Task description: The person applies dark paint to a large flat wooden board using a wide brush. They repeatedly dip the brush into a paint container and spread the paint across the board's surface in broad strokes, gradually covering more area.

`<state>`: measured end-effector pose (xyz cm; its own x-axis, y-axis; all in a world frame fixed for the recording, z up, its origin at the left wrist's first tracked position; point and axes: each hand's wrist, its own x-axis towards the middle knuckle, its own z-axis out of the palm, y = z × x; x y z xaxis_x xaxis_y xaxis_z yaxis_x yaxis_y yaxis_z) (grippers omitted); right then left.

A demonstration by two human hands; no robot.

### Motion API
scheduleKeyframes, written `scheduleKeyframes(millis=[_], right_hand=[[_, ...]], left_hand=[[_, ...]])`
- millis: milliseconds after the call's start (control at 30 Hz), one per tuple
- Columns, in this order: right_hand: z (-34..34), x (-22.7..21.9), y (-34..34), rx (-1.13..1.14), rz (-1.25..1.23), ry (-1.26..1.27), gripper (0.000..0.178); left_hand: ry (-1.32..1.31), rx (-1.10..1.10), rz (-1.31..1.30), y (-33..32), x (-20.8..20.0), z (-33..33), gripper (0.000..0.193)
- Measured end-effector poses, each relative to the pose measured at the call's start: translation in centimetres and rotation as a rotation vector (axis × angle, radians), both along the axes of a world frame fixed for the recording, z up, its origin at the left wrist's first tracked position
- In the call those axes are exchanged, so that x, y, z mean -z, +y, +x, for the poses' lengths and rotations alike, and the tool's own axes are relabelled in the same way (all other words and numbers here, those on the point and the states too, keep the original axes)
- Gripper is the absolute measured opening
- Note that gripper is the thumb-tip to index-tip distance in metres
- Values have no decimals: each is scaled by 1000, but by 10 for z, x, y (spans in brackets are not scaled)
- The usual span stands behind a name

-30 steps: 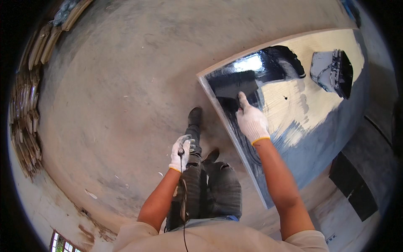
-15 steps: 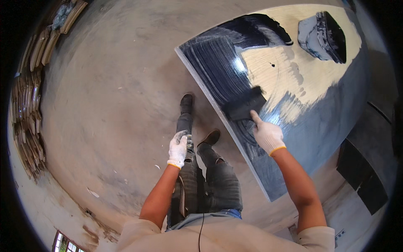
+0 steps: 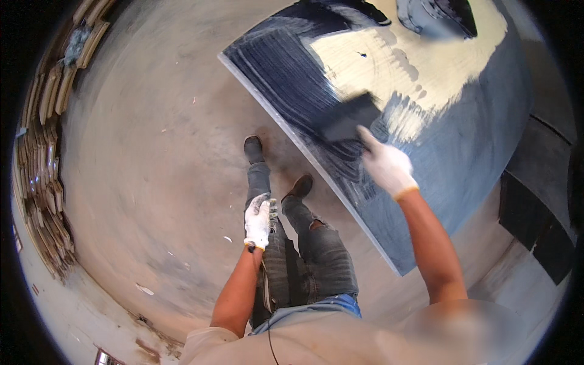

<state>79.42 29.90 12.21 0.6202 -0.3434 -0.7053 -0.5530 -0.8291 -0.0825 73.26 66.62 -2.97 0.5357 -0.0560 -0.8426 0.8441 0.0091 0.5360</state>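
My right hand [image 3: 388,167], in a white knit glove, grips a wide flat dark brush [image 3: 350,121], its index finger stretched along the top. The brush lies on a large board [image 3: 462,140], within a band of streaked black coating [image 3: 283,67] along the left side. Beside that band is a pale yellow wood-grain area [image 3: 359,58] with ragged dark edges. My left hand [image 3: 258,222], gloved with grey-stained fingertips, hangs away from the board in front of my legs. Its fingers are loosely curled, and no object shows in them.
A grey and black coated container [image 3: 435,15] stands on the board's far part. The board's pale edge [image 3: 304,149] runs diagonally past my feet. Stacked thin sheets [image 3: 39,170] line the left wall. Dark panels [image 3: 535,213] are at the right. A thin cable [image 3: 271,340] hangs down my front.
The view has shifted, so the board and container sit higher and farther left in the picture. The brush remains in my right hand on the streaked band. My left hand stays curled by my legs.
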Motion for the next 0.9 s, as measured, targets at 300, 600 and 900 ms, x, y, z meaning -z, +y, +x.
scheduleKeyframes(millis=[300,600,900], right_hand=[[-105,17,-21,-117,13,168,58],[-225,9,-18,105,-15,282,62],[-278,22,7,218,29,266,64]], left_hand=[[-72,118,39,-6,-6,8,23],[-40,317,-20,-39,-3,-4,27],[-27,431,-13,-56,-14,2,27]])
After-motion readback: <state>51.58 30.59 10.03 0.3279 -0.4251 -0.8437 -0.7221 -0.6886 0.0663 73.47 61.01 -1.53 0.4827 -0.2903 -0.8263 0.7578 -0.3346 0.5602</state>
